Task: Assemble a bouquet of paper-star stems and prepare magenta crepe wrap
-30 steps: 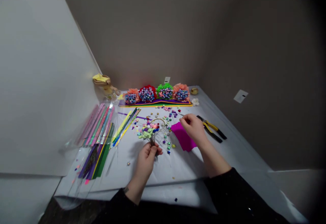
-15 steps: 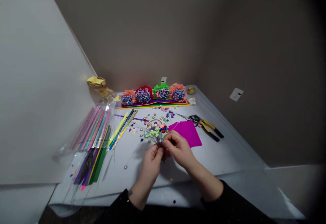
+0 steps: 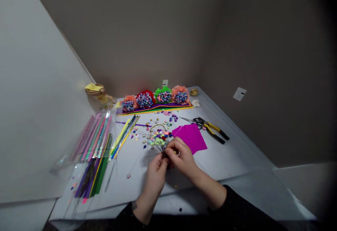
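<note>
Over the near middle of the paper-covered desk (image 3: 137,185), the left hand (image 3: 155,175) curls closed around a bundle of thin wire stems (image 3: 161,146) topped with small, puffy paper stars. The right hand (image 3: 183,159) pinches the same stems with its fingers (image 3: 171,153). A thin wire ring (image 3: 157,127) lies just far of them; rightward lie a flat magenta paper sheet (image 3: 191,137), slender scissors (image 3: 196,121) and yellow-handled pliers (image 3: 214,131).

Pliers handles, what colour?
The pliers' handles are yellow and black; clearest in the head view.
</note>
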The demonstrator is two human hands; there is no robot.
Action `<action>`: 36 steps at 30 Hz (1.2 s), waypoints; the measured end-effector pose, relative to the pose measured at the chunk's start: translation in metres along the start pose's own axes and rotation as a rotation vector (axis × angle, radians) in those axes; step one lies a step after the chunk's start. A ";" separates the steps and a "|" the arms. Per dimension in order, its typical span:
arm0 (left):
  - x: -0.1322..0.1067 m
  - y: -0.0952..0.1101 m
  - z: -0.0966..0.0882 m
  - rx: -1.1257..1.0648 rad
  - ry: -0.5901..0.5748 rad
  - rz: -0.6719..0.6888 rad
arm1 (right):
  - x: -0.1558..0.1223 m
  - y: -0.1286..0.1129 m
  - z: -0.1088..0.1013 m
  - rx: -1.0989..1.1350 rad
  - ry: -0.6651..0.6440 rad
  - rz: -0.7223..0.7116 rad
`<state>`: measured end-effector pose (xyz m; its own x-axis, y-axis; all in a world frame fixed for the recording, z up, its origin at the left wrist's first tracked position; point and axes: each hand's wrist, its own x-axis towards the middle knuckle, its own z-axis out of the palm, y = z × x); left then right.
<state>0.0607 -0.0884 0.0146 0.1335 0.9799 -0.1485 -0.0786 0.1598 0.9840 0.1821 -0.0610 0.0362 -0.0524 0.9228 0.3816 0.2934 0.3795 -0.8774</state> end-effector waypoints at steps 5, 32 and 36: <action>0.000 0.000 -0.003 0.116 0.020 0.027 | -0.001 -0.002 -0.008 -0.050 0.075 -0.011; -0.005 0.008 -0.007 0.366 0.120 0.109 | 0.003 -0.011 -0.049 -0.596 0.192 -0.739; -0.010 0.016 -0.003 0.338 0.070 0.086 | -0.004 0.001 -0.048 -0.610 0.233 -0.796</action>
<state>0.0556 -0.0948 0.0318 0.0721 0.9957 -0.0588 0.2468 0.0393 0.9683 0.2280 -0.0671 0.0480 -0.2761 0.3586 0.8917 0.6932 0.7170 -0.0736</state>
